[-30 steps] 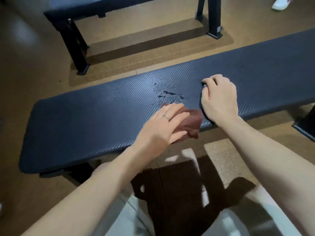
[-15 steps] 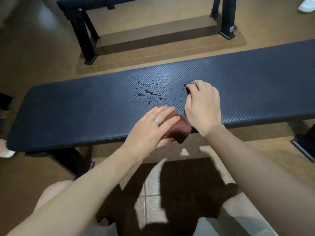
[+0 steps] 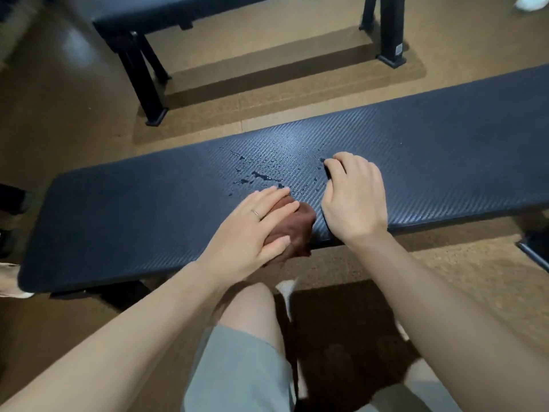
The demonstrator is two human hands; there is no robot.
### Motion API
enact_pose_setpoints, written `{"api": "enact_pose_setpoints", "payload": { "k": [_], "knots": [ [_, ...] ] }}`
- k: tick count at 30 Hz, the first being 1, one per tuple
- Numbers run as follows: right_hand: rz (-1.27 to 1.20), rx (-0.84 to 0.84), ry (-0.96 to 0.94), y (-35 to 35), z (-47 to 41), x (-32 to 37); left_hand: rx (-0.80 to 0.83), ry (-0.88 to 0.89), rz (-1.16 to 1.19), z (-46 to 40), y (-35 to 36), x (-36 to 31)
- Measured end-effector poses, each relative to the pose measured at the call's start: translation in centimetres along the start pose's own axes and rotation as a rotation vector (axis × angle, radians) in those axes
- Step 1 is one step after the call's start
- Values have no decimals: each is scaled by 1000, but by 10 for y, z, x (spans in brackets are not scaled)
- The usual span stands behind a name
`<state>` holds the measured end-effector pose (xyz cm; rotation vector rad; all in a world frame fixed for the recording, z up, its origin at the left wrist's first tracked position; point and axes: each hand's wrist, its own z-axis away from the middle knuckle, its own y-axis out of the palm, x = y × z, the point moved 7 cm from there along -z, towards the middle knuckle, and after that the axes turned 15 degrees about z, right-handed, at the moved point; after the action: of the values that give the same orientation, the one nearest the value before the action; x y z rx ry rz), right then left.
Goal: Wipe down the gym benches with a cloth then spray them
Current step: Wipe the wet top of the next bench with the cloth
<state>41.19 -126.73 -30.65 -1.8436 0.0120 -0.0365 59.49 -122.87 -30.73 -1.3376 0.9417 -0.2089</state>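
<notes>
On the near edge of the dark padded worktop (image 3: 118, 221), the left hand (image 3: 249, 230) lies flat with fingers spread over a bunched brown cloth (image 3: 297, 230), pressing it down rather than gripping it. The right hand (image 3: 353, 200) rests just beside the cloth, fingers curled loosely against the padding; it seems to hold nothing, though its palm is hidden. Droplets and a small puddle (image 3: 264, 176) sit on the padding just beyond the left fingertips, between the two hands. To wipe well, I judge the cloth should be pushed forward through the wet patch under even palm pressure, then drawn in overlapping strokes along the worktop's length, with the right hand bracing. A second bench (image 3: 142, 16) stands beyond, across the brown floor (image 3: 59, 114).
</notes>
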Motion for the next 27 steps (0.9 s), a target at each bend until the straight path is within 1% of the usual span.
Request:
{"api": "enact_pose_setpoints", "payload": {
  "k": [2,5,7,9,11,13,17,19,21,23,25,26,27],
  "knots": [
    [-2,6,8,2,1,-1,16,60,38,-12,-6,8],
    [12,7,17,4,-1,0,-18,47,82,-41,-18,32],
    [23,19,18,4,-3,0,-77,-24,103,-72,-29,52],
    [43,30,22,2,-3,-1,-118,-139,118,-102,-41,76],
    [44,30,16,0,-1,0,-142,-201,141,-112,-50,88],
    [38,29,9,-1,1,2,-138,-151,170,-89,-47,81],
    [31,34,37,0,2,4,-42,-24,183,-3,-36,55],
    [26,29,55,0,1,4,-23,11,161,-6,-37,61],
    [17,25,61,0,0,4,-42,17,141,-38,-40,76],
    [4,24,67,0,-1,1,-102,-57,151,-82,-51,101],
    [-14,11,72,-1,-1,-1,-152,-218,184,-115,-65,134],
    [-17,6,75,-2,0,-2,-158,-287,183,-123,-69,146],
    [-20,3,77,-2,0,-3,-152,-318,181,-125,-71,151]
  ]
}}
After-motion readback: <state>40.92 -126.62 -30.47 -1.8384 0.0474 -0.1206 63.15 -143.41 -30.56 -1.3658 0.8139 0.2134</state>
